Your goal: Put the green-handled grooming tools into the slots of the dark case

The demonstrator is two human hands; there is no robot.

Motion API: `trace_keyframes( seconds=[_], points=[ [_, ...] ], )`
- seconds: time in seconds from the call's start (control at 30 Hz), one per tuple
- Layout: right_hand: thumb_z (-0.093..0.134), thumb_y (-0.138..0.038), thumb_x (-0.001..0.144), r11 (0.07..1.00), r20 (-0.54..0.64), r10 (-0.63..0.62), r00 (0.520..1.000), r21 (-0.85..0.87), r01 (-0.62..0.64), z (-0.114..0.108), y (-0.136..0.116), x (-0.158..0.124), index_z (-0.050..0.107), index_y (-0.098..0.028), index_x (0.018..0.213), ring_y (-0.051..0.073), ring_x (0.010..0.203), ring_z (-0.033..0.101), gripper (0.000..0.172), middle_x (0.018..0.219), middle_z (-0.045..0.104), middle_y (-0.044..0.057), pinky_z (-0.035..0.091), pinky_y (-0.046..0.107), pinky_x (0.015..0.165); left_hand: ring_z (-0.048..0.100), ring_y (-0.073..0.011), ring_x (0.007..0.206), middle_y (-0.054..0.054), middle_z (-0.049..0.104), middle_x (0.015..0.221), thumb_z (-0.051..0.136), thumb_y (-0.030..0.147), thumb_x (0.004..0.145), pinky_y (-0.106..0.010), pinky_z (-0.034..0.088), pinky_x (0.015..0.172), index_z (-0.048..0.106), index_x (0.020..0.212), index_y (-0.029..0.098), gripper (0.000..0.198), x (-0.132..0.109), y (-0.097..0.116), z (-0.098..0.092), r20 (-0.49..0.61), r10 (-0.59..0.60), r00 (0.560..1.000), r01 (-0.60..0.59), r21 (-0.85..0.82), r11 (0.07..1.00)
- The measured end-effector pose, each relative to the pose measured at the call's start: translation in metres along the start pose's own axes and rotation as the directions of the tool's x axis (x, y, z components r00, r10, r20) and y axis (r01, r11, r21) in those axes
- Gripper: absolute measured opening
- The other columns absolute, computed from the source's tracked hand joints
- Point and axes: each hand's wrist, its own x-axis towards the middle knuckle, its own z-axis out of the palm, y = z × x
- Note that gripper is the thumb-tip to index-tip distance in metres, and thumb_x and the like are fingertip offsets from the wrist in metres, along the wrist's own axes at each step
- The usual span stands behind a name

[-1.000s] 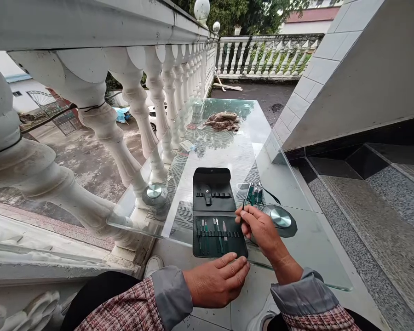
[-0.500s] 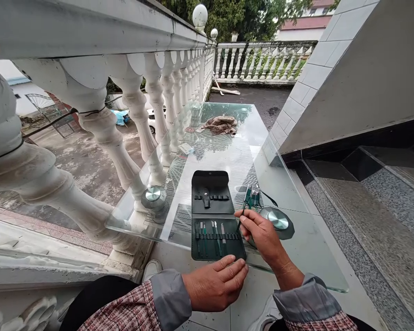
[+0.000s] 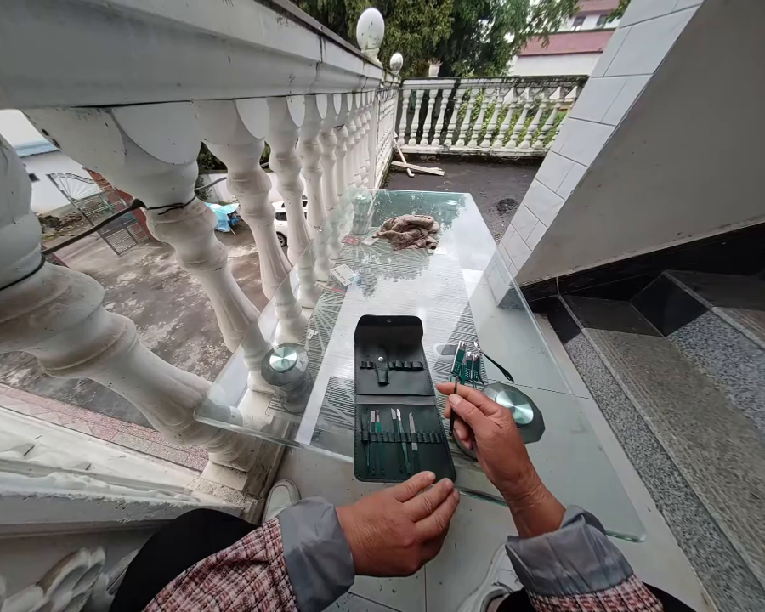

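A black tool case (image 3: 392, 388) lies unfolded on the glass table (image 3: 561, 459), several slim green and metal tools (image 3: 401, 438) in the loops of its lower half. My left hand (image 3: 400, 523) rests at the case's lower edge, fingers together and bent; what lies under them is hidden. To the right of the case, my right hand (image 3: 484, 429) pinches a thin dark tool (image 3: 452, 412) upright between thumb and fingers. Just beyond it, several green and silver nail clippers (image 3: 467, 361) lie in a group, a dark strap beside them.
Round metal discs (image 3: 286, 359) show at the table's left and right (image 3: 515, 405). A brown cloth (image 3: 408, 230) and small cards (image 3: 342, 274) lie farther back. A white balustrade (image 3: 191, 246) runs along the left; stone steps (image 3: 663, 374) rise at the right.
My right hand has shifted slightly to the right, away from the case, and the thin tool in it now stands more upright. My left hand has stayed in place.
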Motion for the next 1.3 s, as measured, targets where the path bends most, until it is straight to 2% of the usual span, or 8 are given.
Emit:
trace_keyframes(
  seconds=[0.17,0.4,0.53,0.63,0.7,0.83,1.1,1.3],
  points=[
    [0.056,-0.039,0.078,1.0,-0.017,0.012,1.0,0.005,-0.012,0.0,0.001,0.0,0.06,-0.016,0.09,0.004,0.042,0.036,0.027,0.073,0.058,0.0,0.027,0.019,0.034,0.045,-0.0274,0.121,-0.016,0.048,0.13,0.041,0.019,0.091,-0.042,0.036,0.104,0.06,0.113,0.007,0.031,0.0,0.0,0.001,0.005,0.002,1.0,-0.002,-0.001,1.0],
    [0.057,-0.044,0.077,0.997,-0.025,0.001,1.0,-0.071,-0.003,0.001,-0.001,0.0,0.059,-0.018,0.111,0.007,0.048,0.041,0.043,0.073,0.055,0.0,0.036,0.021,0.041,0.045,-0.0271,0.121,-0.015,0.048,0.13,0.039,0.017,0.092,-0.042,0.035,0.105,0.059,0.113,0.006,0.032,-0.001,0.001,0.003,0.003,-0.006,1.0,0.006,-0.001,1.0],
    [0.059,-0.049,0.074,0.983,-0.024,0.028,0.999,-0.18,-0.032,0.0,0.002,0.002,0.065,-0.016,0.095,0.008,0.05,0.045,0.039,0.072,0.059,0.002,0.039,0.023,0.044,0.044,-0.0273,0.121,-0.015,0.048,0.13,0.038,0.018,0.092,-0.042,0.035,0.105,0.059,0.114,0.006,0.033,-0.001,0.002,0.003,0.007,-0.01,1.0,0.01,0.002,1.0],
    [0.061,-0.05,0.071,0.958,-0.065,0.018,0.998,-0.284,-0.036,-0.001,0.002,0.003,0.067,-0.016,0.078,0.007,0.045,0.042,0.035,0.06,0.054,-0.001,0.037,0.023,0.043,0.045,-0.028,0.121,-0.015,0.048,0.129,0.038,0.018,0.092,-0.042,0.035,0.105,0.058,0.115,0.005,0.033,-0.001,0.002,0.003,0.003,-0.011,1.0,0.011,-0.002,1.0],
    [0.063,-0.049,0.069,0.953,-0.08,0.023,0.996,-0.3,-0.046,0.0,0.002,0.003,0.066,-0.016,0.081,0.008,0.044,0.042,0.036,0.054,0.05,-0.003,0.037,0.023,0.042,0.045,-0.0283,0.12,-0.015,0.049,0.129,0.038,0.018,0.092,-0.042,0.036,0.104,0.059,0.114,0.006,0.033,-0.001,0.002,0.003,-0.004,-0.003,1.0,0.003,-0.004,1.0],
    [0.062,-0.051,0.068,0.968,-0.073,0.041,0.996,-0.245,-0.058,0.006,0.0,0.004,0.061,-0.016,0.095,0.009,0.045,0.048,0.044,0.062,0.057,-0.002,0.041,0.023,0.041,0.045,-0.028,0.12,-0.015,0.049,0.128,0.039,0.018,0.092,-0.042,0.036,0.104,0.06,0.113,0.007,0.031,-0.001,0.001,0.001,0.0,0.003,1.0,-0.003,0.0,1.0],
    [0.054,-0.05,0.076,0.951,-0.033,0.027,0.999,-0.307,-0.036,0.011,0.007,0.011,0.055,-0.018,0.077,0.01,0.043,0.053,0.032,0.053,0.056,-0.003,0.042,0.023,0.046,0.045,-0.0282,0.121,-0.016,0.049,0.128,0.04,0.018,0.091,-0.042,0.036,0.103,0.06,0.113,0.006,0.032,0.0,0.001,0.0,0.005,0.007,1.0,-0.007,-0.003,1.0],
    [0.056,-0.046,0.073,0.937,-0.042,0.055,0.998,-0.344,-0.066,0.015,0.008,0.016,0.058,-0.018,0.08,0.009,0.037,0.043,0.029,0.046,0.047,-0.006,0.034,0.022,0.04,0.045,-0.0283,0.121,-0.017,0.047,0.13,0.042,0.02,0.09,-0.042,0.036,0.104,0.06,0.113,0.006,0.032,0.0,0.001,0.0,0.015,0.019,1.0,-0.019,0.0,1.0]
  ],
)
